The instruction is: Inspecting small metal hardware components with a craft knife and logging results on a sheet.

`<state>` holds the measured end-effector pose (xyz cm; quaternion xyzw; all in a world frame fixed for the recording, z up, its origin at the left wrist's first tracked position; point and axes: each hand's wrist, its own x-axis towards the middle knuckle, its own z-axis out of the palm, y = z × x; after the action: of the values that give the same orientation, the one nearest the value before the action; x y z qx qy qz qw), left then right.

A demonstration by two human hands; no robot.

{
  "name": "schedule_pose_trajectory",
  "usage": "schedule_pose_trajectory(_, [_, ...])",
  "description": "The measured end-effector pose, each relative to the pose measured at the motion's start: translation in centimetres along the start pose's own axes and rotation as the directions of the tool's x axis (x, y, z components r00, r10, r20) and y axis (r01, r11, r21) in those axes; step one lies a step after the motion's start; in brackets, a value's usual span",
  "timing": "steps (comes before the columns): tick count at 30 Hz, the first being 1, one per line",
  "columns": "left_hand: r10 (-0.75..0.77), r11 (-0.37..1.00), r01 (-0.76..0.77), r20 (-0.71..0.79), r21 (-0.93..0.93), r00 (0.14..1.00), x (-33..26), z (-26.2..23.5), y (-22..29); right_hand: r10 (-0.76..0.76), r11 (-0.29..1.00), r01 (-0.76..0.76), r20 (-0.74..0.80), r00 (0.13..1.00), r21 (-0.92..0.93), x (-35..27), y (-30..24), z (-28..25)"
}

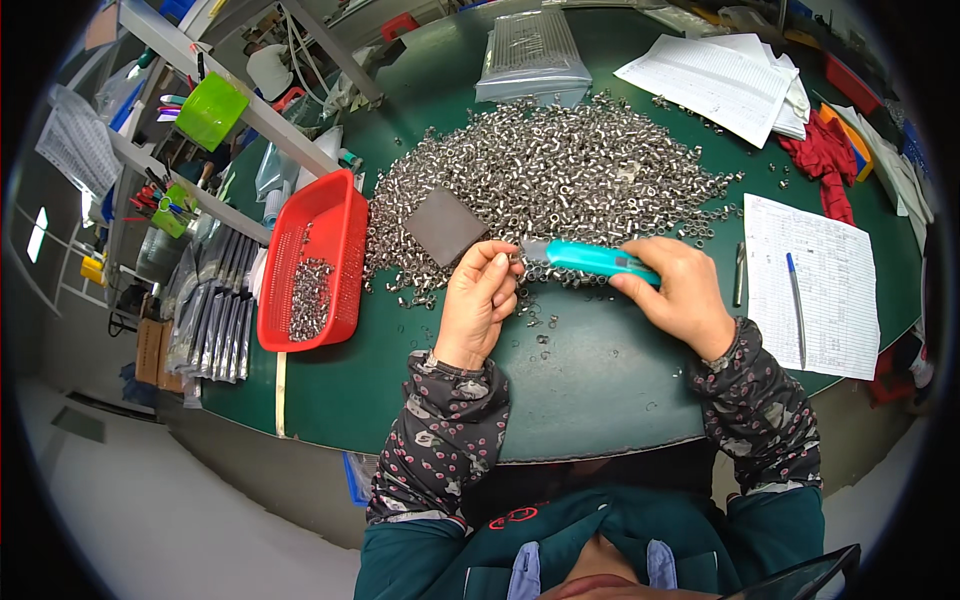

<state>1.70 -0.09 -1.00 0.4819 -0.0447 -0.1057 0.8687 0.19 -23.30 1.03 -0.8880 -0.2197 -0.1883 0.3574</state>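
My right hand (685, 292) is closed around the turquoise handle of a utility knife (590, 258), thumb along the near side, blade end pointing left. My left hand (476, 305) pinches a small metal piece (516, 256) between thumb and fingertips, right at the blade end; it is too small for me to make out its shape, or whether the blade touches it. Both my wrists come out of dark, flower-patterned sleeves (440, 430).

Just beyond my fingers spreads a wide heap of short, shiny metal rings (560, 170), a few strays lying nearer me on the green tabletop (600, 400). A dark grey-brown block (446, 227) rests on the heap's left part, just beyond my left hand. Farther left stands a red plastic basket (350, 240) with more rings inside. To the right of my right hand lie a slim dark rod (739, 275) and a printed sheet (840, 290) with a blue-capped pen (797, 310) across it. Past the heap sit a clear plastic bag (533, 55) and more papers (705, 85).
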Motion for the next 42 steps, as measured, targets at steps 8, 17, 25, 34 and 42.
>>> schedule_pose_trajectory(8, [0.022, 0.996, -0.016, -0.07, 0.091, 0.997, 0.02, 0.24, 0.09, 0.03, 0.999, -0.026, -0.085, 0.996, 0.045, 0.19, 0.03, -0.06])
schedule_pose_trajectory(17, [0.026, 0.999, -0.026, 0.004, 0.029, 1.0, 0.07, 0.08, -0.06, 0.031, 0.999, -0.03, -0.065, 0.997, 0.015, 0.14, 0.04, -0.07])
schedule_pose_trajectory(25, [0.029, 1.0, -0.029, 0.001, 0.003, 1.0, 0.09, 0.02, -0.08, 0.048, 0.999, -0.048, -0.01, 0.999, 0.026, 0.02, 0.15, -0.03])
schedule_pose_trajectory(34, [0.044, 0.998, -0.041, -0.04, 0.052, 0.998, 0.06, 0.23, -0.01, 0.113, 0.99, -0.123, 0.135, 0.984, 0.07, 0.18, -0.27, -0.46])
schedule_pose_trajectory(42, [0.057, 0.995, -0.052, -0.057, 0.08, 0.997, -0.06, 0.6, -0.06, 0.136, 0.985, -0.155, 0.206, 0.969, 0.079, 0.09, -0.33, -0.48])
